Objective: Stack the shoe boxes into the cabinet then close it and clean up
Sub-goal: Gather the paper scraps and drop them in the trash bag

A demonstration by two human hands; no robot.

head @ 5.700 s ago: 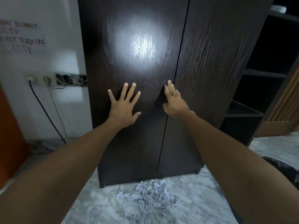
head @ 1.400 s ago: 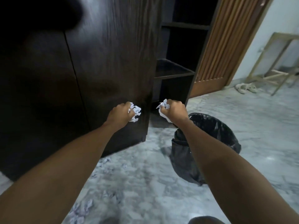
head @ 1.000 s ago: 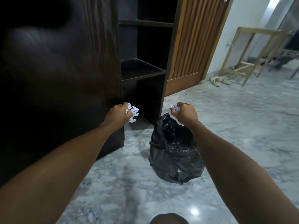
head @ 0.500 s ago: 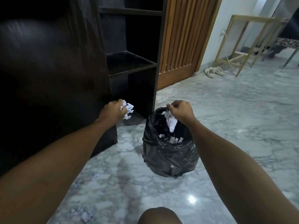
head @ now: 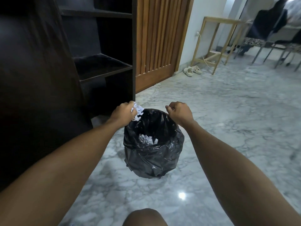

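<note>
Cleanup step: left hand (head: 124,112) clutched crumpled paper (head: 138,110) over bin (head: 153,159) rim for dropping; right hand (head: 180,112) curled, seemingly empty, above far rim.

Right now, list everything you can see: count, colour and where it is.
bin: one, black bag liner, floor centre
paper: white scraps inside bin; one wad in left hand
cabinet: one, dark brown, left
shelves: dark, right of cabinet
door: one, slatted wood, behind
sandals: a pair, white, by wall
frame: one, pale wood, back right
floor: grey marble
left hand: grips wad at bin rim
right hand: fingers curled, nothing visible in them
</note>
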